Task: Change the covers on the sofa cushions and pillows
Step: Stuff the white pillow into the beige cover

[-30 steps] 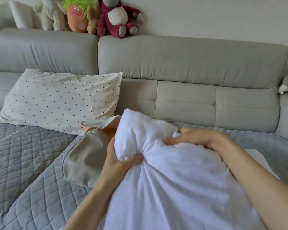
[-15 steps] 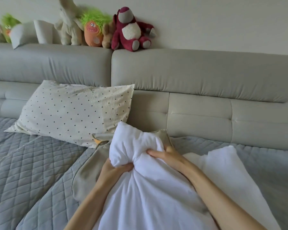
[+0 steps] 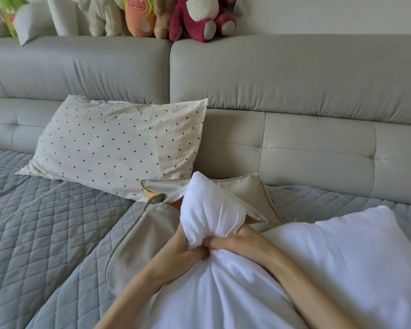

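Both hands are bunched tight on the white cushion insert [image 3: 259,281], right at its near corner; the left hand [image 3: 183,251] grips from the left side with the fingers curled round the gathered fabric, and the right hand [image 3: 237,243] clamps in from the right, its fingers wrapped over the same pinched neck; the two sets of knuckles are touching; above the grip the squeezed corner balloons up into a rounded white knob, and it sits in the mouth of the beige cushion cover [image 3: 138,243]; that cover lies flat on the grey quilted throw [image 3: 45,229], its opening gaping, a flash of orange lining showing just inside, one flap to the left of the knob and one flap behind it; the rest of the insert spreads wide and puffy toward the camera and off to the right, outside the cover; just behind the cover, a dotted pillow [image 3: 119,146] leans against the sofa backrest [image 3: 294,74]; up on the top of the backrest sits a row of plush toys [image 3: 199,17], a dark red bear among them
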Available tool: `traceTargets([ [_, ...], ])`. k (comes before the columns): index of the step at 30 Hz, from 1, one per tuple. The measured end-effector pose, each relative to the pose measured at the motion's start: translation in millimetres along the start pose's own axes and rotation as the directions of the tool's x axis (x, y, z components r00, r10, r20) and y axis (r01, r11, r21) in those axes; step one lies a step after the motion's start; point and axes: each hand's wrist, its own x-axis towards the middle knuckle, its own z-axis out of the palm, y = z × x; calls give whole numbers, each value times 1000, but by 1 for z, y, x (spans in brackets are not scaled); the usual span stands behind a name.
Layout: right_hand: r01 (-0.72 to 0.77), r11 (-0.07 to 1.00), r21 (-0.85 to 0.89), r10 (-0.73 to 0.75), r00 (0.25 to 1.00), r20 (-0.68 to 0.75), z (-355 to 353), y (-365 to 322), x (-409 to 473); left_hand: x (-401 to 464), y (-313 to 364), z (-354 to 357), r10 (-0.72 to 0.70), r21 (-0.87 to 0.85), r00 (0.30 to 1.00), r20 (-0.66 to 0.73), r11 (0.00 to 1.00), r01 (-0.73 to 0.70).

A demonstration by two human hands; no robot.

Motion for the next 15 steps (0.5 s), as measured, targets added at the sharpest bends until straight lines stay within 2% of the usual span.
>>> traceTargets([
  [3, -34, 999, 13, 35, 998, -48, 2, 11, 9, 0, 11, -31, -211, 163, 958, 194, 970, 181],
  [4, -46, 999, -14, 45, 997, -61, 3, 14, 13, 4, 11, -46, -232, 225, 959, 165, 955, 192],
  [5, -58, 997, -51, 55, 996, -65, 5, 17, 16, 12, 10, -61, -211, 258, 976, 58, 947, 189],
  [6, -79, 992, -96, 74, 996, -59, 9, 18, 22, 22, 10, -73, -144, 298, 981, -131, 938, 177],
  [7, -96, 985, -144, 90, 995, -46, 12, 20, 28, 34, 8, -82, -50, 383, 951, -307, 908, 171],
  [8, -120, 972, -203, 115, 993, -36, 15, 21, 32, 46, 10, -85, 38, 506, 931, -363, 847, 163],
  [9, -144, 954, -263, 139, 990, -41, 17, 21, 36, 59, 11, -84, 89, 619, 946, -313, 774, 133],
  [11, -173, 934, -314, 160, 985, -66, 17, 22, 41, 81, 7, -73, 12, 793, 990, -139, 600, 104],
  [12, -179, 936, -304, 165, 984, -71, 16, 21, 43, 90, 2, -69, -24, 842, 994, -111, 528, 107],
  [14, -180, 944, -276, 164, 983, -82, 13, 19, 44, 101, -2, -64, 47, 874, 985, -168, 469, 127],
  [15, -183, 947, -263, 165, 982, -88, 12, 18, 44, 102, -2, -65, 109, 868, 969, -220, 475, 144],
])
